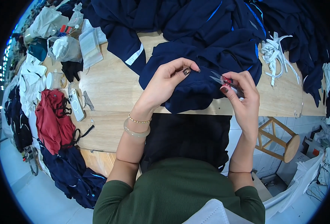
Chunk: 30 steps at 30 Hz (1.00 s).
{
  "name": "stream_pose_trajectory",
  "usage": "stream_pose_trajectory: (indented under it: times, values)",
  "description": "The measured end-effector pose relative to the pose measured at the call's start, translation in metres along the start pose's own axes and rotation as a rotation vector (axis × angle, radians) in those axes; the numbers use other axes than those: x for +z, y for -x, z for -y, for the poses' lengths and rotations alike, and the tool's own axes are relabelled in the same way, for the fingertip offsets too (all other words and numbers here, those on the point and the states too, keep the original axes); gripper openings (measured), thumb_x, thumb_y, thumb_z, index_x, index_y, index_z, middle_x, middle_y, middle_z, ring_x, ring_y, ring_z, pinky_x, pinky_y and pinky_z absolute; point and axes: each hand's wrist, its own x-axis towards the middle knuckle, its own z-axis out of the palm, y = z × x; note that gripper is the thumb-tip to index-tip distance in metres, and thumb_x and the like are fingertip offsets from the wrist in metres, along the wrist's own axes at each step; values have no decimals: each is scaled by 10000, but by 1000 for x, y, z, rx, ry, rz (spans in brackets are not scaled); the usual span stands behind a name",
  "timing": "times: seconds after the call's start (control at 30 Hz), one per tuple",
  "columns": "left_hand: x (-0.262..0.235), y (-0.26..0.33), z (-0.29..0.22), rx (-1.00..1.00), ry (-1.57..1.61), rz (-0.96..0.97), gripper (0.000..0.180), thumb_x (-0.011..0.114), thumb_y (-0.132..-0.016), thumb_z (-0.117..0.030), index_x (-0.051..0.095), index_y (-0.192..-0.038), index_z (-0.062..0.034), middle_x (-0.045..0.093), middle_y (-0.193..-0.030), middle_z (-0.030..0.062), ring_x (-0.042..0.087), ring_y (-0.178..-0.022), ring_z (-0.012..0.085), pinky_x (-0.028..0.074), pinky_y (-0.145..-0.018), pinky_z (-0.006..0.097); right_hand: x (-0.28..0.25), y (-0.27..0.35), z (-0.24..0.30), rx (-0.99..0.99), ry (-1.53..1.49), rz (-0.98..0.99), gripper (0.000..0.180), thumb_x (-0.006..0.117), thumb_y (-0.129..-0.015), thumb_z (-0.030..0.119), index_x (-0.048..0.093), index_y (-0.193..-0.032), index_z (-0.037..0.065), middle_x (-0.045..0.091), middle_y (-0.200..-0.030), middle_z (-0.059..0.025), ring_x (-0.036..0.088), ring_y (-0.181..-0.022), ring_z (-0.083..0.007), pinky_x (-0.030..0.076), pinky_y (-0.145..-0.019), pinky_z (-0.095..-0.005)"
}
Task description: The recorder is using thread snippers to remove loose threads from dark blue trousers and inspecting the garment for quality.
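A navy garment (pixel 194 91) lies bunched at the table's front edge, its lower fold hanging slightly over. My left hand (pixel 174 76) rests over it with thumb and forefinger bent together in a pinch; what sits between the fingertips is too small to make out. In my right hand (pixel 243 89) is a small pair of thread snips (pixel 219 79), held between thumb and fingers. Their pointed blades are parted and aim left over the cloth, a short way from my left fingertips.
More navy garments (pixel 135 18) pile along the far side. White strips (pixel 275 52) lie at right, near a wooden stool (pixel 290 145) below the table. At left are a phone (pixel 76 104), a red garment (pixel 55 119) and plastic bags (pixel 66 48).
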Motion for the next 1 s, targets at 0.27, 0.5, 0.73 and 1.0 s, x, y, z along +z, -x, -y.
stream_pose_trajectory:
  times: [0.27,0.5,0.73,1.0]
  values:
    - [2,1,1,-9,99,24,221,457,-910,22,598,-1079,17,608,-1054,39,553,-990,91,418,-918,213,15,-3,4,-25,-10,-22,222,710,-739,6,647,-951,-8,559,-829,-73,564,-728,-180,442,-627,-265]
    - [1,0,-2,-7,122,24,234,453,-915,23,602,-1095,11,614,-1056,47,564,-981,96,429,-903,206,23,-7,3,-65,6,-72,185,711,-757,27,664,-933,-8,576,-837,-77,570,-727,-183,443,-618,-263]
    - [-1,-1,-1,-12,98,13,230,458,-918,15,609,-1092,10,619,-1055,45,564,-975,90,430,-899,204,22,-9,1,-68,-22,-68,171,703,-755,10,659,-919,-9,577,-831,-77,573,-728,-181,445,-625,-264]
    - [2,0,-1,25,36,14,218,473,-922,-1,616,-1086,11,620,-1048,32,557,-963,81,423,-892,198,27,-9,2,-77,15,-80,166,710,-743,27,661,-899,2,587,-822,-72,568,-758,-204,453,-661,-286]
